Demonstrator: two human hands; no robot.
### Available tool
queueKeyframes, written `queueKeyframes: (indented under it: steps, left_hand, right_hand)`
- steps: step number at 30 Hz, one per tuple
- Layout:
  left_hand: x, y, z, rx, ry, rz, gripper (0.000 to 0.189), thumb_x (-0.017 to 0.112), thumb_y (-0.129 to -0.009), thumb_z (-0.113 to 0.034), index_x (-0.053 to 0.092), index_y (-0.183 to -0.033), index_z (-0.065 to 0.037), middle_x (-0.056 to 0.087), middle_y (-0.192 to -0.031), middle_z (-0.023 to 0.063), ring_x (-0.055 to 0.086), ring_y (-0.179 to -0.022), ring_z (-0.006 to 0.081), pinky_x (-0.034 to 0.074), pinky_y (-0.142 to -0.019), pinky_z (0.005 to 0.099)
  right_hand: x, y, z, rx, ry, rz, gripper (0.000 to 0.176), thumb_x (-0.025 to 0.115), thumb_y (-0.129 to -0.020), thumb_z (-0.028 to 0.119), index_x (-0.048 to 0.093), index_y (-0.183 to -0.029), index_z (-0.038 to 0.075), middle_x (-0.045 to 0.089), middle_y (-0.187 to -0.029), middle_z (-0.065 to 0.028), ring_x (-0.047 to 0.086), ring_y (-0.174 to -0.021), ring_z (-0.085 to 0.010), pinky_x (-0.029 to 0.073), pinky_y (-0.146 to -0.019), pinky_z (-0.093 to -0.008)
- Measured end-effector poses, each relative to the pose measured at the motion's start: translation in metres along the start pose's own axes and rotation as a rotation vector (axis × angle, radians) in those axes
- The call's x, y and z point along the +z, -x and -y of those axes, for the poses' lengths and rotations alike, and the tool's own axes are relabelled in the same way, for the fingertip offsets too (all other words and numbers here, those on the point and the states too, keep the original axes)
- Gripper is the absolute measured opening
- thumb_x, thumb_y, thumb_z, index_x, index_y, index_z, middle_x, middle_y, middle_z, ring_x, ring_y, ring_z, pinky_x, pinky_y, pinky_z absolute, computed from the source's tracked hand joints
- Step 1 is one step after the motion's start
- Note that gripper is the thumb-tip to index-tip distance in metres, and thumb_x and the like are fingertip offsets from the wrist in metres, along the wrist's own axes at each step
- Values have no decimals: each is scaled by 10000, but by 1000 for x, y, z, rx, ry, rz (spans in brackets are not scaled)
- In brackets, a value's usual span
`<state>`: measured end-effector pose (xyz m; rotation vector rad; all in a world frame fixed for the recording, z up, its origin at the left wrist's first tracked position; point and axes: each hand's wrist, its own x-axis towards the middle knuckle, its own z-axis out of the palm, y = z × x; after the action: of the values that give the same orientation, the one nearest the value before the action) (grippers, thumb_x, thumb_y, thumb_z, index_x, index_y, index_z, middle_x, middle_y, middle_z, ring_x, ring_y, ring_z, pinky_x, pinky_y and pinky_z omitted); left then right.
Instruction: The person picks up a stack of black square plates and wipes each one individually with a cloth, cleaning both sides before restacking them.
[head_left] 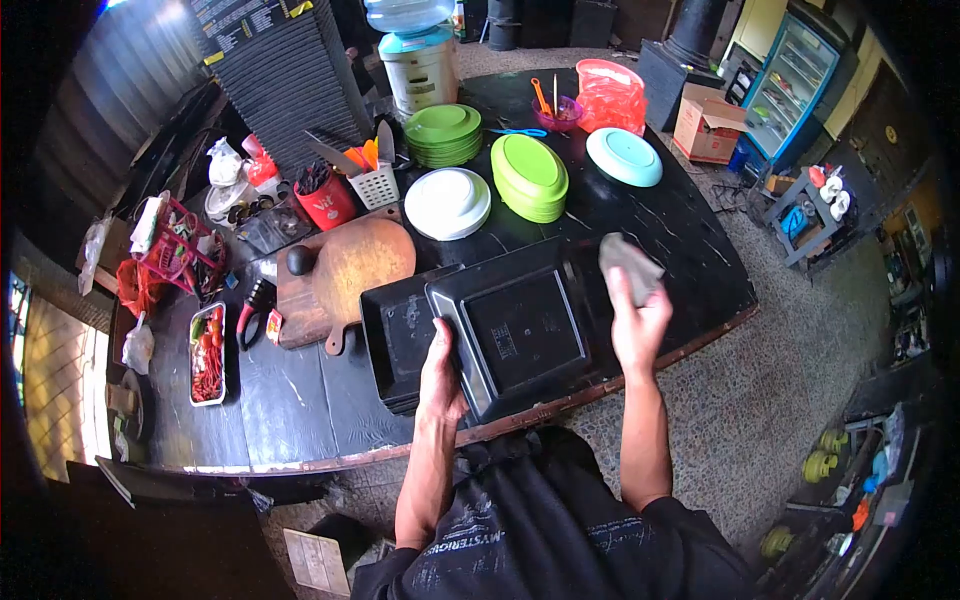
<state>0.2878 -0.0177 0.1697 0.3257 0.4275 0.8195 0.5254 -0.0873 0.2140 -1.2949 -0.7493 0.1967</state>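
- In the head view, the only one, the round wooden board [365, 265] on the worktop [300, 425] serves as landmark; sides are the person's own.
- The black tray [525, 330] is to the right of the board, tilted, its left side overlapping the stacked black trays [400, 335] that lie next to the board.
- The left hand [440, 378] grips the tray's near left edge, thumb along the rim; its fingers are mostly hidden, so their exact placement cannot be told.
- The right hand [641, 325], farther right of the board, pinches a bunched grey cloth [632, 262] between thumb and fingers, seemingly clear of the tray's right edge.
- The step in hand looks like wiping the tray, with the cloth between strokes.
- A further stroke would call for a steady left grip and the cloth laid flat against the tray.
- White plates [447, 204] and green oval plates [530, 180] stand beyond and right of the board, leaving limited room past the tray's far edge.
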Motion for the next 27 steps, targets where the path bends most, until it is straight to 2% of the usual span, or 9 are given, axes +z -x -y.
queueKeyframes:
  steps: [2, 4, 8, 12, 17, 20, 21, 24, 27]
  left_hand:
    - [1, -4, 6, -18, -18, 57, 575, 525, -1016, -518, 568, -1361, -59, 675, -1246, 146, 708, -1059, 276, 604, -901, 437]
    - [8, -7, 15, -44, -46, 63, 589, 506, -1019, -534, 569, -1348, -50, 679, -1238, 129, 702, -1073, 254, 604, -899, 422]
    - [19, -13, 18, 55, -92, -24, 566, 482, -1030, -536, 580, -1326, -63, 686, -1210, 114, 696, -1064, 231, 594, -908, 404]
    - [9, -17, 7, 107, -12, -22, 581, 466, -1029, -561, 577, -1314, -68, 693, -1176, 134, 711, -999, 250, 598, -879, 402]
    - [3, -16, -11, 152, -19, -11, 603, 484, -1026, -551, 542, -1372, -60, 651, -1288, 140, 671, -1127, 279, 565, -958, 443]
    - [-10, -15, -9, 107, -43, -38, 582, 494, -1026, -541, 556, -1352, -64, 672, -1246, 121, 686, -1092, 262, 582, -929, 426]
    - [-5, -13, -7, 126, -90, -64, 565, 500, -1025, -535, 572, -1331, -65, 687, -1207, 107, 697, -1062, 246, 594, -908, 412]
    - [1, -10, 2, 110, -125, -57, 571, 504, -1025, -529, 573, -1346, -62, 681, -1235, 107, 693, -1079, 237, 584, -931, 406]
    - [13, -7, 13, 80, -154, -48, 590, 487, -1034, -523, 560, -1364, -40, 664, -1276, 115, 678, -1117, 237, 565, -966, 406]
  right_hand:
    - [12, 8, 0, -37, 150, 209, 315, 713, -918, 49, 686, -1231, 45, 711, -1197, -165, 685, -1098, -228, 543, -943, -336]
    - [28, 16, 13, -340, 598, 322, 424, 719, -834, -32, 690, -1242, 80, 710, -1179, -172, 687, -1091, -279, 561, -935, -365]
    - [48, 46, 21, -462, 522, 568, 627, 680, -690, -140, 673, -1276, 81, 699, -1251, -122, 637, -1174, -307, 514, -1016, -404]
    - [45, 64, 20, -481, 387, 709, 634, 658, -670, -144, 680, -1261, 82, 703, -1264, -80, 628, -1211, -284, 501, -1027, -412]
    - [20, 57, 17, -513, 329, 908, 556, 649, -684, -152, 711, -1184, 83, 719, -1218, -72, 655, -1175, -254, 521, -1004, -416]
    - [8, 34, 20, -339, 341, 879, 490, 613, -735, -171, 709, -1163, 49, 746, -1122, -111, 710, -1078, -264, 581, -905, -392]
    - [8, 30, 17, -149, 248, 759, 408, 624, -803, -147, 706, -1161, 30, 754, -1087, -140, 738, -1013, -265, 595, -856, -367]
    - [20, 19, 8, 26, 203, 315, 254, 670, -930, 8, 705, -1181, 20, 756, -1084, -163, 746, -983, -239, 588, -837, -326]
    - [36, 23, 6, -285, 419, 330, 414, 681, -819, -72, 701, -1217, 41, 740, -1141, -141, 717, -1009, -287, 581, -866, -384]
